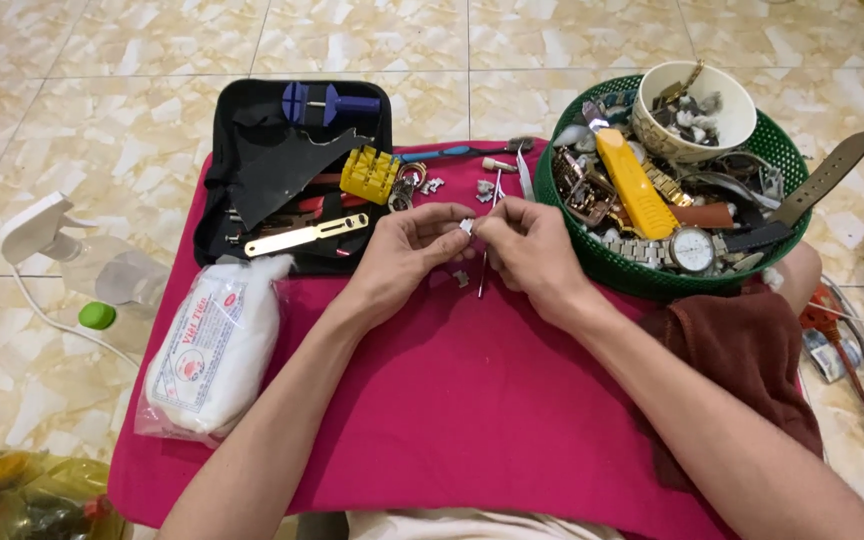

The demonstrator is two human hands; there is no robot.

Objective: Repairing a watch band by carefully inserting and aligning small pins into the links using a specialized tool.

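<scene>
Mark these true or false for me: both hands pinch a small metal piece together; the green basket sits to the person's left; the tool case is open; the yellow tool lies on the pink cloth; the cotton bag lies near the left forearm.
1. The left hand and right hand together pinch a small metal piece. True.
2. The green basket sits to the person's left. False: it is on the right.
3. The black tool case lies open. True.
4. The yellow tool lies on the pink cloth. False: it is in the basket.
5. The white cotton bag lies beside the left forearm. True.
</scene>
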